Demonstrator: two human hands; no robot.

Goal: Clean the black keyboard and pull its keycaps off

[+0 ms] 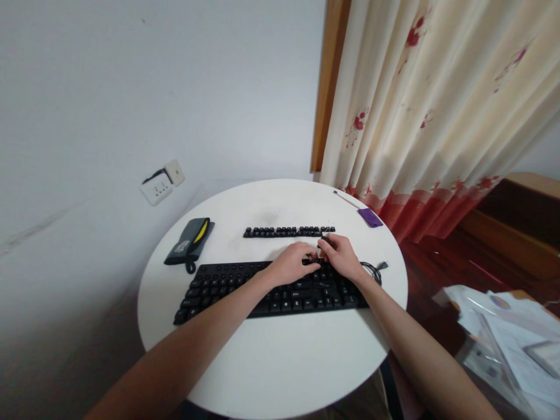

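Note:
A black keyboard (301,294) lies across the round white table, partly covered by my forearms. My left hand (291,263) is over its back edge, right of the middle, thumb and fingers curled towards each other; what lies between the fingertips is hidden. Close beside it, my right hand (339,254) is closed, with a small black piece (325,239) showing at its fingers, too small to identify surely. Just behind the hands, loose black keycaps (282,232) stand lined up in two rows.
A grey pouch (187,242) with a yellow strip lies at the left of the table (284,361). A thin brush (347,199) and a purple cloth (370,217) lie at the back right. The coiled cable (374,271) sits beside the keyboard. Plastic bags (507,338) are at the lower right.

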